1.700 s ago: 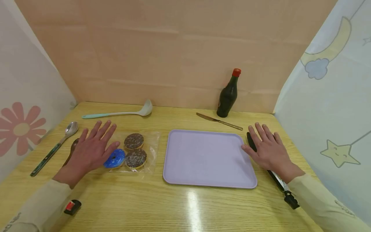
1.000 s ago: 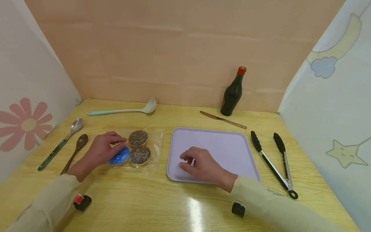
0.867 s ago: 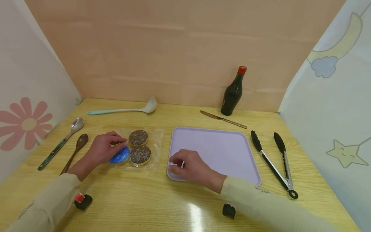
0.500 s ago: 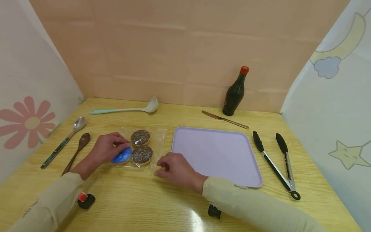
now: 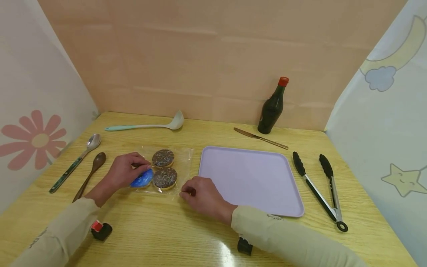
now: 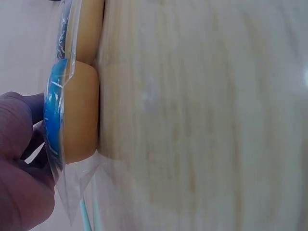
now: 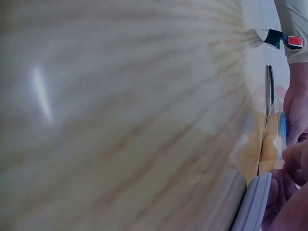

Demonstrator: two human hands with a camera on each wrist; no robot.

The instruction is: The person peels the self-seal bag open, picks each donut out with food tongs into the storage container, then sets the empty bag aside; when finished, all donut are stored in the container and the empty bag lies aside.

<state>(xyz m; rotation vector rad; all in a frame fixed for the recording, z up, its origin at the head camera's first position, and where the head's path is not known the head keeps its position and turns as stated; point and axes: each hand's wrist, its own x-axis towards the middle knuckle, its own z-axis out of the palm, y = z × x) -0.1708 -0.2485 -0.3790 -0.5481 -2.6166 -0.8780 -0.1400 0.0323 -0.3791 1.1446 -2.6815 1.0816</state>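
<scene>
A clear plastic bag point(image 5: 184, 161) lies flat on the table, holding a blue-iced donut point(image 5: 141, 179) and two chocolate donuts point(image 5: 165, 178) with sprinkles. My left hand point(image 5: 124, 172) curls over the blue donut, thumb and fingertips gripping through the plastic at its top. In the left wrist view the donut point(image 6: 81, 113) still sits on the table under the film, the fingers right against its icing. At the bag's near right corner, my right hand point(image 5: 204, 196) pinches the plastic between thumb and forefinger. Its forearm crosses before the lilac tray point(image 5: 248, 174).
Left of the bag lie a wooden spoon point(image 5: 98, 161) and a metal spoon point(image 5: 93, 142) with a green handle. Behind are a ladle point(image 5: 175, 121), a knife point(image 5: 260, 138) and a dark bottle point(image 5: 271, 108). Spread tongs point(image 5: 320, 196) lie right of the tray.
My left hand has come down from flat and spread to grip at the blue donut. My right hand has crossed leftward from beside the tongs over the tray and closed on the bag's corner.
</scene>
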